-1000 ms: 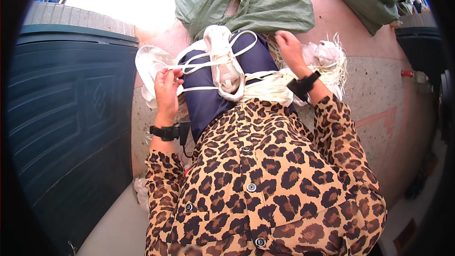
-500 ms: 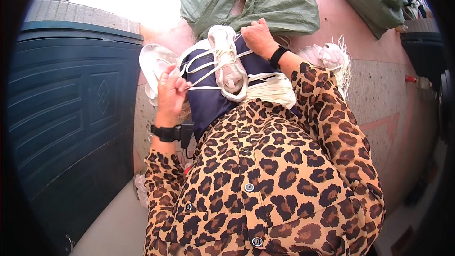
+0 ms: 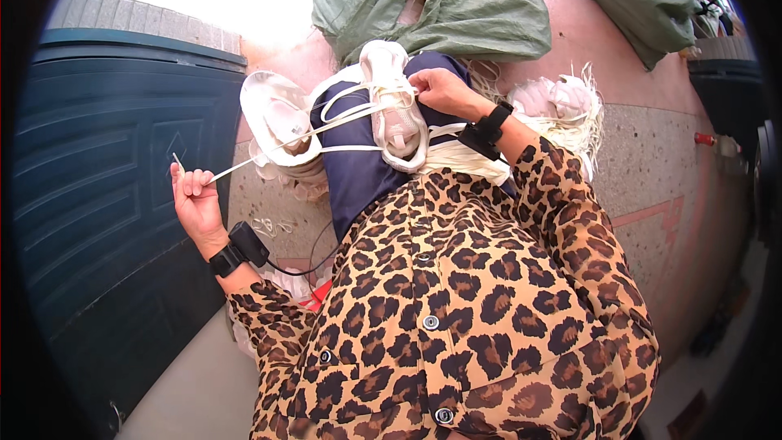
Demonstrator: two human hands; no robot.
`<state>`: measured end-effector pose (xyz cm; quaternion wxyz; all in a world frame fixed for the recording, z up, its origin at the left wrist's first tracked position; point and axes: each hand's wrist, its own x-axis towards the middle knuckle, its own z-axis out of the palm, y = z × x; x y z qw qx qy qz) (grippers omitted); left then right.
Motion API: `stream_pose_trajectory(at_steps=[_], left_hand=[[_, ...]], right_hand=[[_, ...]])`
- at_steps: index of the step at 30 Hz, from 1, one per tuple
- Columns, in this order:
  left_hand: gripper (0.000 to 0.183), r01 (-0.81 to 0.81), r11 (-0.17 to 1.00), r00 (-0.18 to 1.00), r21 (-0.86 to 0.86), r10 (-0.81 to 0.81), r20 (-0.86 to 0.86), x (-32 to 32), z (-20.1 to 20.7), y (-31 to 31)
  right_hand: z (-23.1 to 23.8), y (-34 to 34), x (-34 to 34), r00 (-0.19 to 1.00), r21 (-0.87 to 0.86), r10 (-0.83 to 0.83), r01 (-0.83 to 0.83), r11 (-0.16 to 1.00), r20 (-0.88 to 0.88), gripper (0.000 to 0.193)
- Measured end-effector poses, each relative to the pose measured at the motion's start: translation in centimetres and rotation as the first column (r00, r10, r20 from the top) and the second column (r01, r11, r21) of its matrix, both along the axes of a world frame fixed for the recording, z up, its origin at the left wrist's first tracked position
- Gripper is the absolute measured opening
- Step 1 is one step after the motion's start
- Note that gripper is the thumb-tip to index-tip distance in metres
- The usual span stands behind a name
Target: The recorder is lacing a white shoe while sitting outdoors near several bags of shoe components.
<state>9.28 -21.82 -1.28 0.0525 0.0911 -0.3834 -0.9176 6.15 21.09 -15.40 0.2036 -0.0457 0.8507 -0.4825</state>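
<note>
A pale pink and white sneaker [image 3: 399,126] lies across my lap on dark blue cloth, its toe pointing away from me. A cream shoelace [image 3: 232,171] runs from its lacing out to the left, drawn nearly straight. My left hand [image 3: 198,204] is closed on that lace, with a short tip sticking up above the fingers. At the sneaker's right edge my right hand [image 3: 446,93] pinches at the lacing, where a bit of cream lace shows by the fingertips; the exact grip is partly hidden. A bundle of cream laces [image 3: 468,161] rests on my lap.
Another white shoe [image 3: 267,110] sits left of my lap, above more shoes. Pale shoes [image 3: 562,99] and stringy laces lie at the right. A green sack [image 3: 489,20] stands ahead, another green sack [image 3: 631,0] farther right. A dark blue panelled door [image 3: 122,171] borders the left.
My left hand has swung out to the left and nearer, stretching the lace with it. My right hand has lowered to the sneaker's edge. The loose loops have drawn straighter.
</note>
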Motion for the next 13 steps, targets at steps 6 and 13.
stream_pose_trajectory(at_steps=[6, 13], left_hand=[[0.015, 0.041, 0.998, 0.999, 0.046, -0.041, -0.013, -1.8, -0.1, -1.7], [0.023, 0.009, 0.944, 0.966, -0.329, 0.077, 0.247, -3.7, -1.7, -3.2]], right_hand=[[-0.6, -0.5, 0.2, 0.979, -0.288, -0.188, 0.202, 0.936, 0.075, 0.032], [1.5, -1.1, 0.7, 0.892, -0.62, -0.33, 0.453, 0.641, 0.309, 0.031]])
